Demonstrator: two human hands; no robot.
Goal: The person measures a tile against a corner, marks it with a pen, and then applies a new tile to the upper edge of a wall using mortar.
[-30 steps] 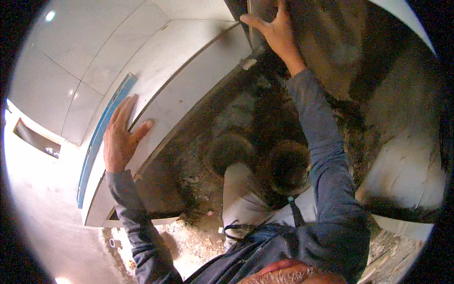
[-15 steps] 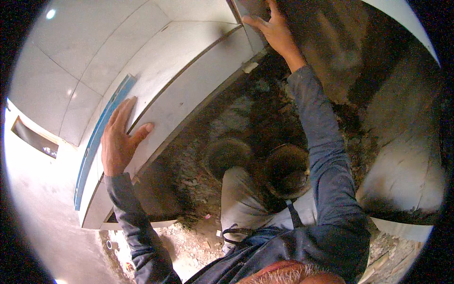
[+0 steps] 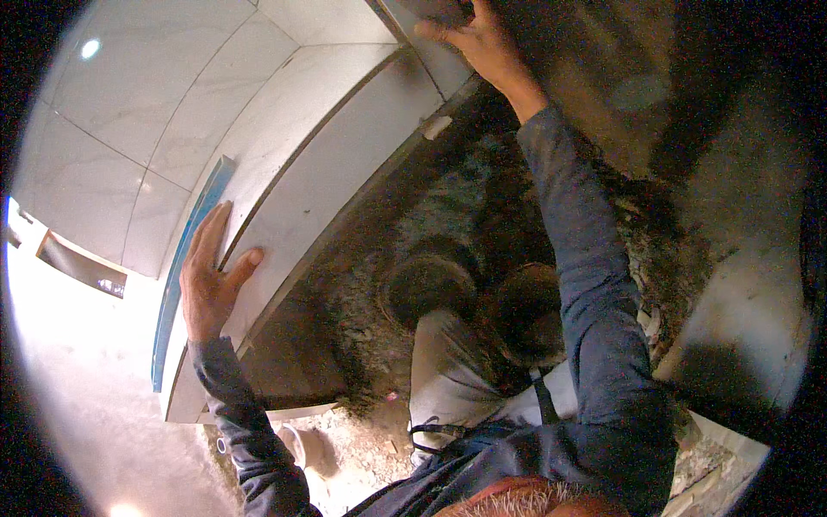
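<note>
The left hand (image 3: 209,280) is pressed flat, fingers spread wide, on the near end of a large pale floor tile (image 3: 327,185), which is held tilted on its edge above a bed of dark wet mortar (image 3: 405,250). The right hand (image 3: 482,43) is curled over the tile's far top corner, gripping it at the upper edge of the view. A blue strip (image 3: 185,267) is seen running along the tile's left side, just beside the left hand. Beyond it, laid glossy tiles (image 3: 129,112) are spread to the left. Two dark boots (image 3: 431,289) are planted in the mortar below the tile. No container with visible contents can be made out. Compared with half a second earlier, the tile is raised slightly more upright and the right hand is shifted nearer the top rim.
</note>
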